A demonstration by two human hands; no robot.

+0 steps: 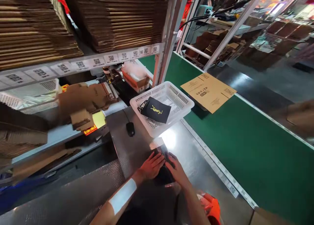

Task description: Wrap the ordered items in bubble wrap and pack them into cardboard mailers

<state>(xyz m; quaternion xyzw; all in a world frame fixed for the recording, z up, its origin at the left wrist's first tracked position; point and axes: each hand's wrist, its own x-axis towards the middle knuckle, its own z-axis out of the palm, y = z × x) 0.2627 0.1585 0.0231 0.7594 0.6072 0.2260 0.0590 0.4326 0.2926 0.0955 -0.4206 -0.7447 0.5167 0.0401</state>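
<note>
Both my hands are on a dark package (164, 176) on the metal worktop, close in front of me. Shiny clear wrap (157, 143) shows at its far end. My left hand (152, 166) lies across its top, fingers stretched out and flat. From the right, my right hand (176, 169) grips the package's edge, thumb toward the left fingertips. The underside is hidden. Just beyond stands a white plastic basket (153, 133), holding a black gift bag (157, 109) with a gold logo and dark cord handles.
A green conveyor belt (260, 146) runs along the right, with a flat cardboard piece (208, 91) on it. A black mouse (130, 129) lies left of the basket. Stacked cardboard (132, 22) fills the shelf above. Bubble wrap (105, 179) lies at left, an orange item (213, 208) at lower right.
</note>
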